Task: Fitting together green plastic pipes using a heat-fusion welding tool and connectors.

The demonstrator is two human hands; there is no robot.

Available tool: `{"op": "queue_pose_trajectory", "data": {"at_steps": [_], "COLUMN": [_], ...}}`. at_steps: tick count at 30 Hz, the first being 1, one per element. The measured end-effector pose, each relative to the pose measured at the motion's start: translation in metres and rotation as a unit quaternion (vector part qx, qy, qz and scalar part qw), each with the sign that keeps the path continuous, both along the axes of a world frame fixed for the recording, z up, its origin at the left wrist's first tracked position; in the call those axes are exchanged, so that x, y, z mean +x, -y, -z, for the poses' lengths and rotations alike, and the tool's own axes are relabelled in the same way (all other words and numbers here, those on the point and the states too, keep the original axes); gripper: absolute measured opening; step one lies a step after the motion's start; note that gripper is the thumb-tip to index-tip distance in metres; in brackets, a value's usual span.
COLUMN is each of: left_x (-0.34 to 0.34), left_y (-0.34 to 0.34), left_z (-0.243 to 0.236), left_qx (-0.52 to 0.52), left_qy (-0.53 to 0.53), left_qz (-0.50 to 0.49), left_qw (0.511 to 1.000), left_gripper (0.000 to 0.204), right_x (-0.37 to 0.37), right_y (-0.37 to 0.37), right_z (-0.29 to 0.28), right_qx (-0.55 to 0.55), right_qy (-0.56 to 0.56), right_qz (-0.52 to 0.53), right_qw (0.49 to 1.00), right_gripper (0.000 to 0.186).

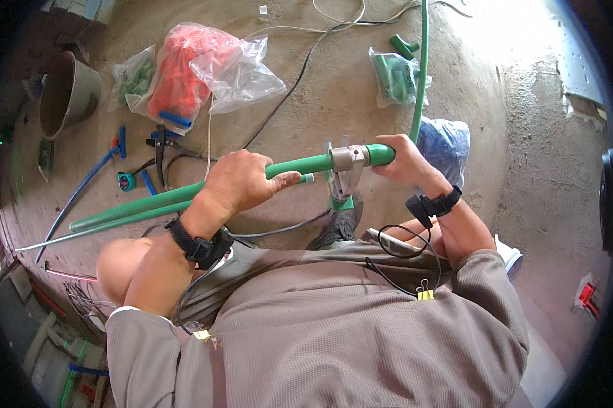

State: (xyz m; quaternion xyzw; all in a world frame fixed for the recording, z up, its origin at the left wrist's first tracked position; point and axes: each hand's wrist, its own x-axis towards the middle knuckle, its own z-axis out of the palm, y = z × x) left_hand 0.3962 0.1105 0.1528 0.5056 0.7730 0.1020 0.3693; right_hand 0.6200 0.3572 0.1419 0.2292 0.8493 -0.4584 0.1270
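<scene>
My left hand is closed around a long green plastic pipe that slopes down to the left. On the other side, my right hand grips a green elbow fitting; another green pipe rises from behind that hand, and the joint between them is hidden. Between the hands, pipe and elbow meet at the round metal sockets of a pipe welding tool. Its green body stands low by my shoe. A second, thinner green pipe lies beneath the first.
Plastic bags of red fittings and green fittings lie on the concrete floor. A bucket, pipe cutters, a tape measure and a blue pipe are at left. Black cables cross the floor. A blue bag sits beyond my right wrist.
</scene>
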Motion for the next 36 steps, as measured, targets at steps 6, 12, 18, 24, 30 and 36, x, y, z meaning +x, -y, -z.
{"op": "queue_pose_trajectory", "data": {"at_steps": [6, 12, 18, 24, 30, 36], "left_x": [-0.002, -0.003, -0.001, -0.003, 0.003, 0.005], "left_y": [-0.001, -0.005, -0.004, -0.001, -0.002, -0.008], "left_z": [-0.001, -0.006, -0.006, -0.004, -0.008, -0.014], "left_qx": [-0.006, -0.058, -0.033, -0.022, -0.003, -0.014], "left_qy": [0.012, 0.013, 0.009, 0.018, 0.011, 0.006], "left_qz": [0.003, 0.007, 0.004, 0.01, -0.004, 0.004], "left_qw": [1.0, 0.998, 0.999, 1.0, 1.0, 1.0], "left_gripper": [0.073, 0.075, 0.077, 0.072, 0.076, 0.074], "right_x": [0.001, 0.001, 0.007, 0.006, 0.013, 0.015], "right_y": [0.002, 0.005, 0.004, 0.004, 0.004, 0.003], "right_z": [-0.004, -0.008, -0.006, -0.011, -0.001, -0.001], "right_qx": [-0.004, -0.017, 0.015, -0.004, -0.004, 0.011], "right_qy": [-0.016, -0.018, -0.025, -0.039, -0.062, -0.058], "right_qz": [-0.002, 0.009, -0.001, 0.009, 0.025, 0.032], "right_qw": [1.0, 1.0, 1.0, 0.999, 0.998, 0.998], "right_gripper": [0.018, 0.018, 0.019, 0.021, 0.021, 0.02]}}
